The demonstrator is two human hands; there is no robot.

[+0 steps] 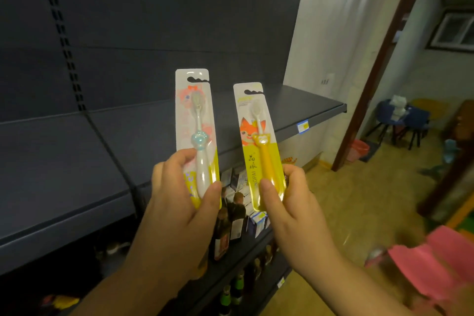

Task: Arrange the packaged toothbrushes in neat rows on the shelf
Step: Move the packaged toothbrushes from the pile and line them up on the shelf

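Observation:
My left hand [179, 192] grips the lower end of a packaged toothbrush with a white handle and a blue paw [196, 115], held upright. My right hand [289, 192] grips the bottom of a second packaged toothbrush with an orange handle and a fox picture [259, 136], also upright and tilted slightly left. Both packs are raised in front of the dark blue shelf [64, 161], which is bare on its top surface. The two packs stand side by side with a gap between them.
A price tag [302, 127] sits on the shelf's front edge. Bottles and small boxes [236, 215] fill the lower shelves. A pink object [433, 261] is at the lower right. Blue chairs [402, 120] and a red bucket [357, 149] stand on the floor to the right.

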